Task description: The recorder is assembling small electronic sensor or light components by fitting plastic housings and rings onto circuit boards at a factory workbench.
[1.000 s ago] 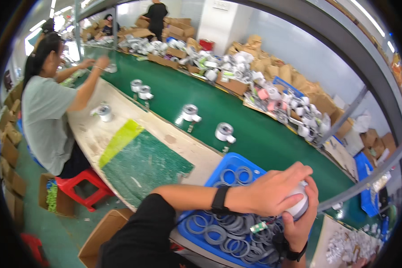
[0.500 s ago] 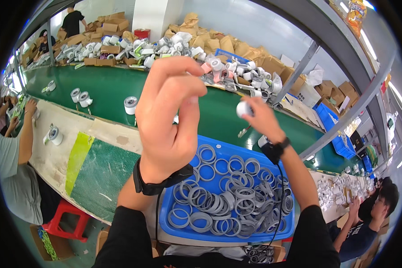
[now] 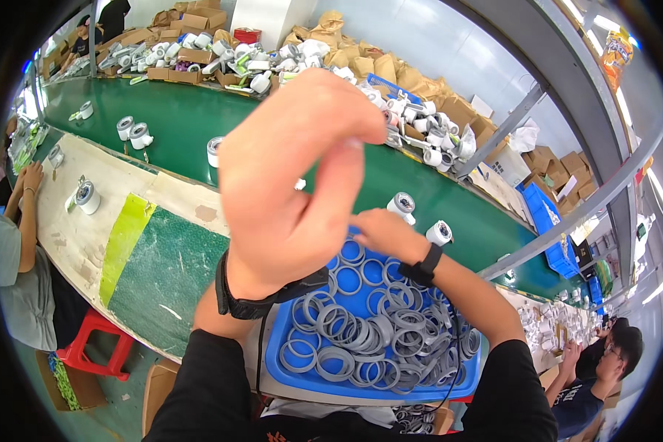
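Note:
My left hand [image 3: 291,180] is raised large in the middle of the view, fingers curled and thumb pressed toward them. What it holds, if anything, is hidden. My right hand [image 3: 392,234] is over the far edge of a blue tray [image 3: 276,361]; its fingertips are partly behind my left hand, so its grip is not clear. Many grey rings [image 3: 333,323] lie piled in the tray. Just beyond my right hand, a white round part [image 3: 401,203] stands on the green belt, with another white round part [image 3: 440,233] to its right.
Along the green belt [image 3: 177,125] stand several more white parts. A green mat [image 3: 173,272] lies on the worktable, left of the tray. Co-workers sit at left and right. A slanting metal post [image 3: 574,221] rises at right; heaped parts and cartons line the far side.
My right hand has come from over the belt down and left toward the tray. The white round part it held now stands on the belt. My left hand has shifted slightly nearer.

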### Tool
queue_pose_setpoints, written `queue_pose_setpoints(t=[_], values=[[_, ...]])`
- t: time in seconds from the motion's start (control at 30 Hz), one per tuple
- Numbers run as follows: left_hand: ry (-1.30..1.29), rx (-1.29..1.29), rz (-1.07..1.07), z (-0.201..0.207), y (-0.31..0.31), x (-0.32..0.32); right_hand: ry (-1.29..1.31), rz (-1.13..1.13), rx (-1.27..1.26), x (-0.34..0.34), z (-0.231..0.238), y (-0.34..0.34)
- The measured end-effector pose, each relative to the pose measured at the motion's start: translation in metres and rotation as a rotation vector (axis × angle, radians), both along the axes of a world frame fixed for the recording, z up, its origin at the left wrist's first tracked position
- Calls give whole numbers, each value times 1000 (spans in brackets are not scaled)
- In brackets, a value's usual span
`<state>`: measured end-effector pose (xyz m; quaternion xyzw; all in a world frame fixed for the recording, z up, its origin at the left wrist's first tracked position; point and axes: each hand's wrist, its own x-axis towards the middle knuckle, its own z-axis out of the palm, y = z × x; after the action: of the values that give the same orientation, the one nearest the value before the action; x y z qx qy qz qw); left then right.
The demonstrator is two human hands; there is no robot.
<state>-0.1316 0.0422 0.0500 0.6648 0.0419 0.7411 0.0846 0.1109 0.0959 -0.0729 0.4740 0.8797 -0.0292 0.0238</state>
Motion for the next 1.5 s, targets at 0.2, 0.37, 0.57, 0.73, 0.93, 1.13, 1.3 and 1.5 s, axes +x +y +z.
queue_pose_setpoints(t=[0.2,0.37,0.57,0.73,0.93,1.13,1.3,1.5], values=[[70,47,148,4,0,18,-22,119,195,9,-46,10],[46,116,203,-2,4,10,71,90,67,17,4,5],[47,-1,139,-3,4,9,89,-149,-329,59,70,-13],[84,52,86,-4,9,11,-5,-236,-496,87,83,-31],[94,105,125,-6,10,11,85,-212,-579,118,83,-37],[131,44,125,-7,14,6,199,-406,-256,158,74,-18],[87,-14,167,-6,11,20,297,-453,52,193,14,3],[178,26,148,-7,15,35,97,-390,11,193,-29,9]])
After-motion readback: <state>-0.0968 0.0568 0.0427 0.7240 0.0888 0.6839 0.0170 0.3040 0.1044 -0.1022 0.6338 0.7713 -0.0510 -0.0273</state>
